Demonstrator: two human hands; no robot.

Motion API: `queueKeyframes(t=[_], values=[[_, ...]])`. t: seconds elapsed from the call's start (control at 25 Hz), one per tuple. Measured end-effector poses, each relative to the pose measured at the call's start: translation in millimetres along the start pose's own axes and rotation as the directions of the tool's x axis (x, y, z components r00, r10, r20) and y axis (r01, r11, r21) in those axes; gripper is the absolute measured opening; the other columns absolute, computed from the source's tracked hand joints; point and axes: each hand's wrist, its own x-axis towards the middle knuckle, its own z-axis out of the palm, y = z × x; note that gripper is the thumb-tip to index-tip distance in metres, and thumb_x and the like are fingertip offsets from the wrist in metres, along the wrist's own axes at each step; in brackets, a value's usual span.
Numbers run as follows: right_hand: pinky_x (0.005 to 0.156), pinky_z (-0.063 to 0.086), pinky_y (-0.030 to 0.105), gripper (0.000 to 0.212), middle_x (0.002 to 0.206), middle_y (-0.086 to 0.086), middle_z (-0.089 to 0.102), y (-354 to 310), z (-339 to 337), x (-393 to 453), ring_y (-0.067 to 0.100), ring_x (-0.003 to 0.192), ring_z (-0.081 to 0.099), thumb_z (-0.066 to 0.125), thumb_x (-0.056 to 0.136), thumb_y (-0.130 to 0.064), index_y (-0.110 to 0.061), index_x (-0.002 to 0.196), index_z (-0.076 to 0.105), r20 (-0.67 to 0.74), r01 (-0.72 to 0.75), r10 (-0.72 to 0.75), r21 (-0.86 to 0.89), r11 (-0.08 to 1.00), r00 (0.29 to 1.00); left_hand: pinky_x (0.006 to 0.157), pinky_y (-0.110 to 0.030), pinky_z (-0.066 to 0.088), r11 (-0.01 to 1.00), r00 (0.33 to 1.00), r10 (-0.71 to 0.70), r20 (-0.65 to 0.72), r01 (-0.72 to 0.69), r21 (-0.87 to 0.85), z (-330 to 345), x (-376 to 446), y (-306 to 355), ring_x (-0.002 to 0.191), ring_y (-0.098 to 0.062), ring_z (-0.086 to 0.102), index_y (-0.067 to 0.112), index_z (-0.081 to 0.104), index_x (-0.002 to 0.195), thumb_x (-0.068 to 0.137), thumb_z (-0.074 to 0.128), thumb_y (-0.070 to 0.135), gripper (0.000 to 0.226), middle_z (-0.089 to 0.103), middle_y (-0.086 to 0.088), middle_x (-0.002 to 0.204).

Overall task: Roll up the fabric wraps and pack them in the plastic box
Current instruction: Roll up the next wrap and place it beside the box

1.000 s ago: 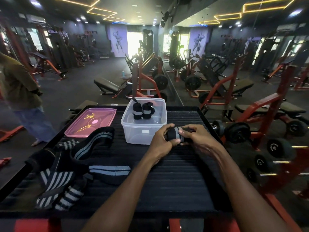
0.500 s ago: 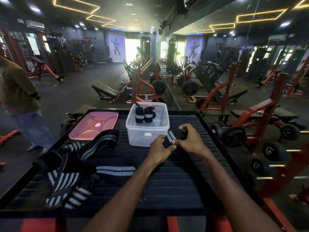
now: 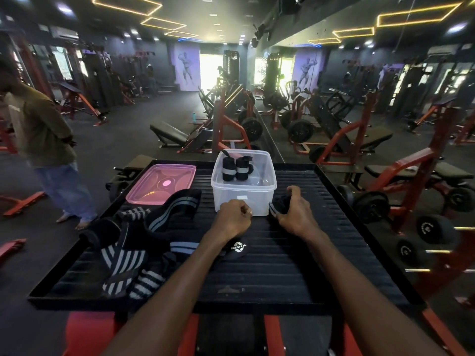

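Head view: right hand (image 3: 295,214) grips rolled wrap (image 3: 279,205).

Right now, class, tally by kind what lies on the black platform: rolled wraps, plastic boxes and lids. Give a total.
clear plastic box: 1
pink lid: 1
rolled wraps: 3 (two in the clear plastic box, one held in the right hand)
Total: 5
The loose wraps overlap in a heap, so they cannot be counted.
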Motion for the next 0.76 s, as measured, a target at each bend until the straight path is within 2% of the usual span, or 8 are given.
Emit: queueKeyframes(t=[0.12,0.24,0.44,0.52,0.6,0.64,0.68,0.76], values=[[0.097,0.053,0.043,0.076,0.126,0.008,0.06,-2,-3,-1,0.026,0.112,0.06,0.082,0.074,-0.033,-0.025,0.132,0.033,-0.007,-0.002,0.002,0.008,1.0,1.0,0.073,-0.017,0.042,0.999,1.0,0.01,-0.02,-0.009,0.033,-17,1,-4,0.08,-0.009,0.062,0.016,0.075,0.088,0.091,0.062,0.02,0.013,0.072,0.002,0.089],[0.096,0.052,0.041,0.068,0.125,0.011,0.061,-1,-4,-2,0.029,0.111,0.061,0.08,0.078,-0.034,-0.02,0.128,0.036,-0.025,-0.026,0.025,-0.019,0.999,0.999,0.078,-0.022,0.047,0.997,0.996,0.041,-0.077,-0.035,0.069,-34,3,-6,0.084,-0.015,0.066,0.014,0.075,0.087,0.092,0.061,0.02,0.017,0.074,-0.001,0.091],[0.097,0.053,0.043,0.065,0.125,0.006,0.059,3,-5,-5,0.024,0.109,0.061,0.081,0.075,-0.042,-0.027,0.121,0.038,-0.001,-0.059,0.059,-0.012,0.998,0.998,0.077,-0.033,0.053,0.963,0.982,0.068,-0.176,-0.018,0.269,-58,13,-22,0.081,-0.02,0.064,0.015,0.073,0.082,0.088,0.06,0.015,0.014,0.073,-0.002,0.086],[0.098,0.052,0.045,0.071,0.127,0.008,0.058,4,-5,-5,0.025,0.111,0.06,0.081,0.073,-0.043,-0.027,0.124,0.035,-0.001,-0.068,0.068,-0.013,0.998,0.998,0.077,-0.033,0.051,0.925,0.962,0.096,-0.257,0.009,0.381,-65,16,-27,0.081,-0.022,0.06,0.015,0.072,0.079,0.085,0.062,0.014,0.011,0.07,-0.006,0.086],[0.103,0.049,0.047,0.088,0.137,0.012,0.051,3,-3,-4,0.03,0.12,0.056,0.084,0.069,-0.04,-0.027,0.137,0.028,0.032,-0.082,0.083,-0.028,0.996,0.996,0.087,-0.039,0.05,0.879,0.933,0.121,-0.34,0.058,0.474,-72,17,-33,0.097,-0.028,0.055,0.012,0.069,0.085,0.082,0.066,0.011,0.004,0.063,-0.01,0.1],[0.107,0.045,0.049,0.098,0.142,0.014,0.045,0,-2,-4,0.034,0.126,0.052,0.085,0.069,-0.039,-0.026,0.143,0.023,0.025,-0.093,0.095,-0.064,0.994,0.995,0.093,-0.042,0.046,0.857,0.925,0.112,-0.362,0.095,0.507,-76,17,-36,0.107,-0.031,0.05,0.011,0.066,0.093,0.081,0.069,0.011,0.013,0.057,-0.012,0.109],[0.108,0.042,0.051,0.101,0.144,0.015,0.041,-6,-1,-7,0.037,0.13,0.047,0.084,0.07,-0.041,-0.025,0.147,0.021,-0.04,-0.096,0.092,-0.111,0.989,0.995,0.097,-0.045,0.041,0.829,0.927,0.09,-0.363,0.132,0.543,-80,17,-39,0.115,-0.035,0.044,0.009,0.062,0.103,0.08,0.072,0.013,0.026,0.051,-0.016,0.117],[0.104,0.042,0.051,0.081,0.136,0.015,0.045,-26,0,-16,0.036,0.124,0.048,0.077,0.077,-0.039,-0.018,0.144,0.034,-0.33,0.001,-0.051,-0.15,0.989,0.943,0.104,-0.051,0.035,0.783,0.951,0.019,-0.308,0.177,0.596,-90,18,-45,0.126,-0.04,0.039,0.008,0.049,0.127,0.08,0.073,0.022,0.055,0.044,-0.021,0.131]])
